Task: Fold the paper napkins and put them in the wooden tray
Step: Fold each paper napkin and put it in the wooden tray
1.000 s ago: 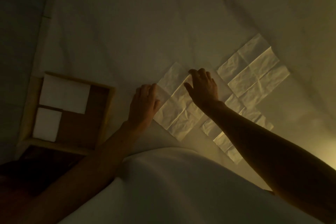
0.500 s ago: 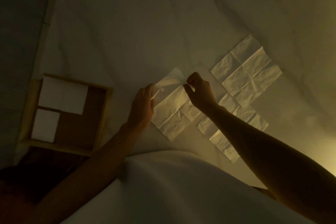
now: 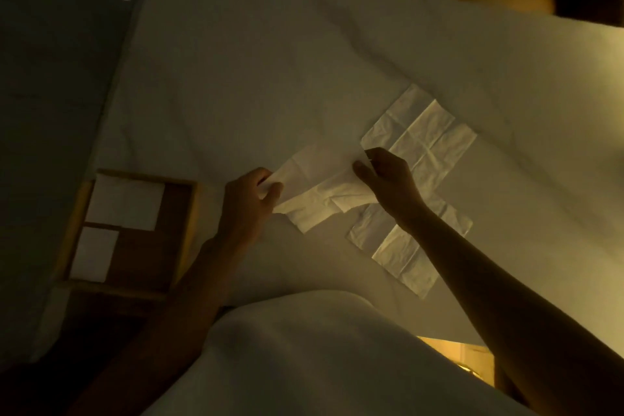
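A white paper napkin (image 3: 317, 189) is lifted off the white tablecloth, half folded over. My left hand (image 3: 251, 204) pinches its left corner and my right hand (image 3: 388, 179) pinches its right corner. Two more unfolded napkins lie flat: one (image 3: 425, 132) beyond my right hand, another (image 3: 401, 246) partly under my right forearm. At the left table edge sits the wooden tray (image 3: 182, 233) holding two folded white napkins, a larger one (image 3: 125, 203) and a smaller one (image 3: 93, 253).
A white cloth (image 3: 270, 78) covers the table, with its left edge next to a dark floor. My white garment (image 3: 304, 358) fills the bottom centre. The light is dim and yellowish.
Both hands went from pressing the flat napkin to pinching its far corners and lifting it, folding the far edge toward me. The view shifted slightly.
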